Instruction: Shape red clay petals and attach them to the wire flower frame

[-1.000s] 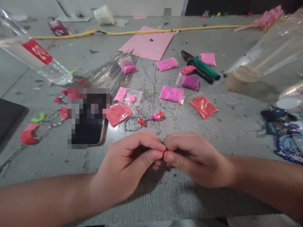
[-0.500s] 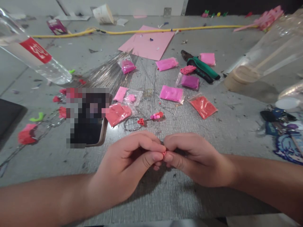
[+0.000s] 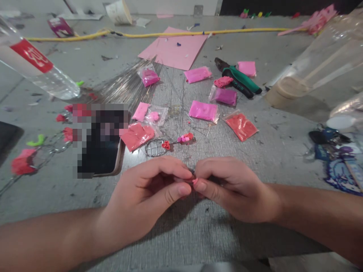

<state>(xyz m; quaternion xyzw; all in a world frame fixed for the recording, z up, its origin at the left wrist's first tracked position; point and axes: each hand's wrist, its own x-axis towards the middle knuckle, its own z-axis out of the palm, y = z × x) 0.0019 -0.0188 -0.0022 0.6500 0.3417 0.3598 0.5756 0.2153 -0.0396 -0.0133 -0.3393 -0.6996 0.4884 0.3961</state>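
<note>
The right hand [image 3: 241, 189] is pinching a small pink clay piece [image 3: 195, 181] between thumb and index finger, at the near middle of the scene, just above the tabletop [image 3: 227, 245]. The left hand [image 3: 147, 194] is hovering beside it from the left, its grip narrow, with a slight gap showing between thumb and index finger; whether another left finger is touching the piece cannot be told. The piece is looking small and only partly shaped, its form mostly hidden by the fingers. Further along, just beyond the hands, a wire loop [image 3: 155, 147] is lying with a red clay blossom [image 3: 166, 145] and a pink-and-red clay cluster [image 3: 185, 138] on its stem, so some decorating is apparently done there. The held piece is remaining apart from that stem. Farther off, a magenta clay packet [image 3: 203, 110] and, to the right, a red clay packet [image 3: 241, 126] are lying plump, suggesting plenty of clay is left. Green-handled pliers [image 3: 239, 78] are resting at the far right, unheld.
</note>
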